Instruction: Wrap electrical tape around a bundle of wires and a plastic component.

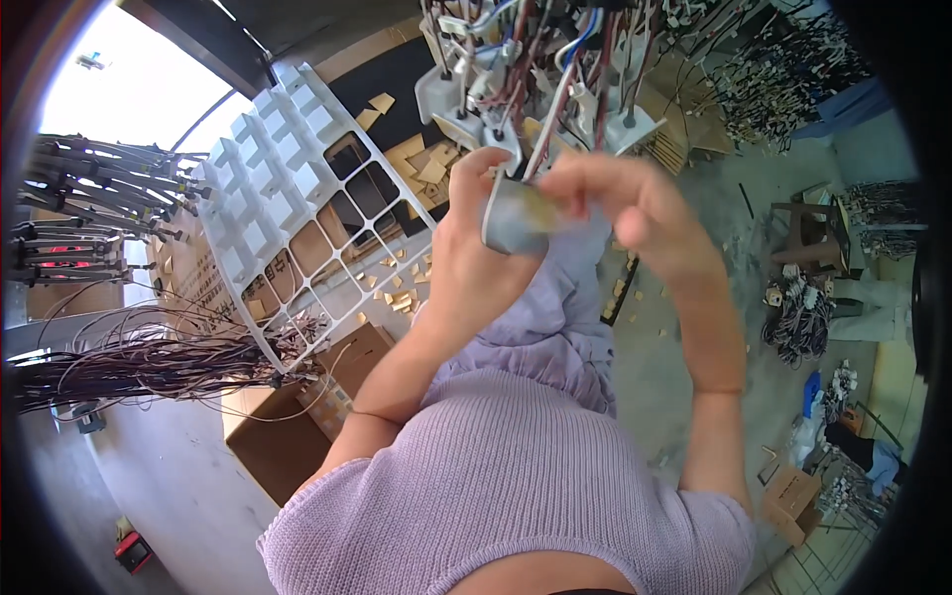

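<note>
My left hand (471, 263) is closed around a small grey-white plastic housing (511, 238), held up in front of my chest. A yellowish patch shows on the housing, smeared by motion. My right hand (640, 208) is at the housing's right side, its fingers bent toward it. Those fingertips are blurred, so whether they pinch anything is unclear. Just beyond both hands hangs a cluster of white plastic housings (446, 97) with brown, white and blue wires (575, 50). A wire or two runs down from it to the piece between my hands.
At the left leans a white plastic grid rack (337, 253), its upper part filled with white box shapes. Wire bundles (129, 372) stick out from the left edge. An open cardboard box (273, 441) stands below. Small yellow pieces (402, 297) litter the floor. More wire bundles (798, 312) hang at right.
</note>
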`<move>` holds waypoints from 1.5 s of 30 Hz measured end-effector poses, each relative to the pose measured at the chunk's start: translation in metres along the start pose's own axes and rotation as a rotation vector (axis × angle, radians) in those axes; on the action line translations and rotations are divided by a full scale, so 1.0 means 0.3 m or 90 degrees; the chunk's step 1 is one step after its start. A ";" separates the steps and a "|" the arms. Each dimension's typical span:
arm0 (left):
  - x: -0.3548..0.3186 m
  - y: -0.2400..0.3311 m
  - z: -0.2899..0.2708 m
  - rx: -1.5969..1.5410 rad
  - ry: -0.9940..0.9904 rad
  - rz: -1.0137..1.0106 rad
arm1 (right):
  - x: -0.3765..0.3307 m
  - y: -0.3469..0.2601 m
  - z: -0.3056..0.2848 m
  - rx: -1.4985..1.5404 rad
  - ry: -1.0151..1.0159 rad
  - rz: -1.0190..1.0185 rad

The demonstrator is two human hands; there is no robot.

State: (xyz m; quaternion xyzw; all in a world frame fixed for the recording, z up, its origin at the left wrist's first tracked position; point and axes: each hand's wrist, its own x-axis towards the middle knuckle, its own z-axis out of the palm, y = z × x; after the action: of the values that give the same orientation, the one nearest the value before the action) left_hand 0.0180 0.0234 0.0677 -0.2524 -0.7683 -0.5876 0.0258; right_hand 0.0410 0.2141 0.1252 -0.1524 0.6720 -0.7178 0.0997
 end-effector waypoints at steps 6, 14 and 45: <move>-0.003 0.009 -0.015 -0.329 -0.202 -0.228 | -0.009 0.032 0.051 -0.124 0.160 -0.046; 0.009 0.035 -0.050 -0.870 -0.606 -0.345 | 0.088 0.028 -0.087 -0.155 -0.176 -0.035; 0.004 -0.005 -0.015 -0.118 -0.021 0.062 | -0.052 -0.036 -0.001 -0.286 0.093 -0.056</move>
State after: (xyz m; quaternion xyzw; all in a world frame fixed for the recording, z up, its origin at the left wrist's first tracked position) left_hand 0.0152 0.0195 0.0682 -0.3004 -0.6979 -0.6499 0.0184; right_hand 0.0561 0.2205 0.1346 -0.1476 0.8132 -0.5628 -0.0167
